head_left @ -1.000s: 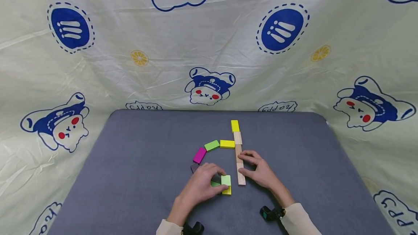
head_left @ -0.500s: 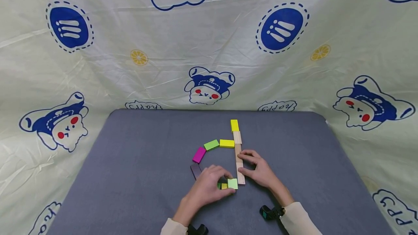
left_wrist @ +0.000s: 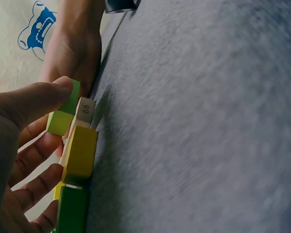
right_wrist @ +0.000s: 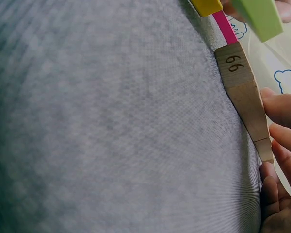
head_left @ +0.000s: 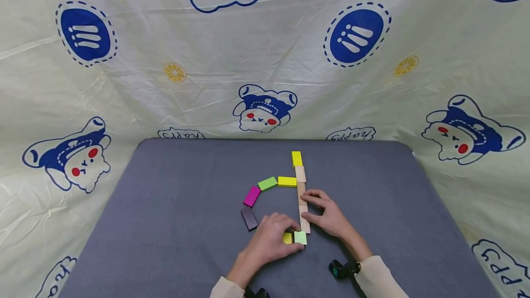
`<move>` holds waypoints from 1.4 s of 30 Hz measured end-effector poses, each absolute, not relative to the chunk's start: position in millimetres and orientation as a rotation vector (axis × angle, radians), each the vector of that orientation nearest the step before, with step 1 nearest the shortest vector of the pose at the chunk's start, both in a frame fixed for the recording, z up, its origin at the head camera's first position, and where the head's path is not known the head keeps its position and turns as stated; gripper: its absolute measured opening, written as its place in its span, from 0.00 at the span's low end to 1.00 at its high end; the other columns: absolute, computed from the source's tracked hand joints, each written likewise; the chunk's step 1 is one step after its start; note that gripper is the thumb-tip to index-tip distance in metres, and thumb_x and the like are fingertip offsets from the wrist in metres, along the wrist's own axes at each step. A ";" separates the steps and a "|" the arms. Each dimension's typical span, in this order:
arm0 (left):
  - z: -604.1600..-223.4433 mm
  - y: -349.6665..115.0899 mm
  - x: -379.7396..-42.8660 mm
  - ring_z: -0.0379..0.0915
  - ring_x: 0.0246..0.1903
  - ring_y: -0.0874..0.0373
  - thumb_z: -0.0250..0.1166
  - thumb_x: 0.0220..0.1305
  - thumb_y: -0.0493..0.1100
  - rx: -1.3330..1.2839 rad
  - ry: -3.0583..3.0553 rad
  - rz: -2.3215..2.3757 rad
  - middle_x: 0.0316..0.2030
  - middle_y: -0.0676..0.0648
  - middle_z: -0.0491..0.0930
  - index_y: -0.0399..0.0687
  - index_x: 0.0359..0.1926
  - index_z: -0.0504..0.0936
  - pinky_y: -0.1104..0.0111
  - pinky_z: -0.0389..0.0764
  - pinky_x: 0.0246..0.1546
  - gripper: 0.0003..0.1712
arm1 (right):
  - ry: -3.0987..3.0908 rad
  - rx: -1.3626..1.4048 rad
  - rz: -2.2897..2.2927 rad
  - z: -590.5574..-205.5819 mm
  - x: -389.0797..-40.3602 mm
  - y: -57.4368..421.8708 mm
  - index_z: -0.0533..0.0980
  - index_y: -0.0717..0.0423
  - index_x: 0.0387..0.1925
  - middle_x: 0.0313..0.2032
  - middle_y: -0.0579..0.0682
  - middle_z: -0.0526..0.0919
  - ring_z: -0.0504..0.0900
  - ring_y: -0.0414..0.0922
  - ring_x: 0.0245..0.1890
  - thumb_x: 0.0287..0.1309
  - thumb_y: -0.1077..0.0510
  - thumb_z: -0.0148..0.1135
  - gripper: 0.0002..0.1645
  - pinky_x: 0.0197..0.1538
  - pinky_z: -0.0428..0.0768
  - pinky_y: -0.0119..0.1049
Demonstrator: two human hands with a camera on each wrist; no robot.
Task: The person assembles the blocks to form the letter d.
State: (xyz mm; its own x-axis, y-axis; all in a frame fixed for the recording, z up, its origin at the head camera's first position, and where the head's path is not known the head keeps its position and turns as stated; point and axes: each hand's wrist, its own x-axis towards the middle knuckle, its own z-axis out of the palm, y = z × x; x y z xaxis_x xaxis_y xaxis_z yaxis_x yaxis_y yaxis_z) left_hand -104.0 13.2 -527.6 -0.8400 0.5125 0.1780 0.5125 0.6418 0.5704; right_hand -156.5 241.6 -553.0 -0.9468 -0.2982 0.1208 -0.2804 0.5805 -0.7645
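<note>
My left hand (head_left: 271, 239) pinches a light green block (head_left: 300, 237) between thumb and fingers. In the left wrist view that block (left_wrist: 60, 123) is raised above the tops of the others. It is beside the near end of a straight row of plain wooden blocks (head_left: 304, 219). A yellow block (head_left: 287, 238) lies just left of it, partly behind the fingers, and a dark green block (left_wrist: 72, 208) follows that one. My right hand (head_left: 329, 215) rests its thumb and fingertips against the right side of the wooden row. The nearest wooden block (right_wrist: 237, 65) bears the number 66.
A curve of blocks runs left from the row: a yellow block (head_left: 287, 182), a green block (head_left: 267, 184), a magenta block (head_left: 251, 196) and a dark purple block (head_left: 249, 219). Another yellow block (head_left: 296, 158) tops the row. All lie on a grey table (head_left: 186, 224) before a printed cloth (head_left: 207, 59).
My left hand has carried the light green block rightward and slightly nearer, from over the yellow block to the wooden row's near end. My right hand has stayed in place.
</note>
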 end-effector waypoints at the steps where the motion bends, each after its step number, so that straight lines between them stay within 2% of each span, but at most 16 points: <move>1: -527.9 14.2 -103.9 0.70 0.38 0.70 0.79 0.54 0.60 0.888 2.842 0.987 0.38 0.64 0.82 0.64 0.44 0.87 0.69 0.69 0.42 0.18 | 2.775 -0.511 -1.334 -552.9 -156.7 241.7 0.81 0.54 0.62 0.62 0.50 0.77 0.74 0.54 0.65 0.60 0.53 0.75 0.28 0.66 0.71 0.60; 24: -533.5 21.0 -103.5 0.71 0.39 0.69 0.80 0.53 0.57 0.872 2.834 0.927 0.38 0.64 0.84 0.62 0.42 0.87 0.70 0.65 0.38 0.17 | 2.786 -0.529 -1.336 -553.6 -156.7 241.9 0.82 0.53 0.61 0.62 0.50 0.78 0.74 0.54 0.65 0.60 0.53 0.75 0.28 0.66 0.71 0.60; 34: -532.9 20.9 -103.8 0.72 0.41 0.67 0.80 0.54 0.57 0.852 2.827 0.889 0.39 0.62 0.84 0.61 0.42 0.87 0.70 0.67 0.40 0.17 | 2.802 -0.532 -1.336 -553.6 -155.6 241.7 0.82 0.54 0.61 0.61 0.51 0.78 0.74 0.54 0.64 0.59 0.54 0.75 0.28 0.65 0.71 0.61; 42: -533.4 22.2 -103.4 0.70 0.39 0.67 0.79 0.55 0.58 0.818 2.829 0.890 0.39 0.62 0.84 0.61 0.41 0.87 0.70 0.66 0.38 0.17 | 2.809 -0.537 -1.326 -553.9 -155.7 242.3 0.82 0.54 0.61 0.62 0.50 0.78 0.74 0.54 0.64 0.60 0.53 0.75 0.28 0.65 0.72 0.60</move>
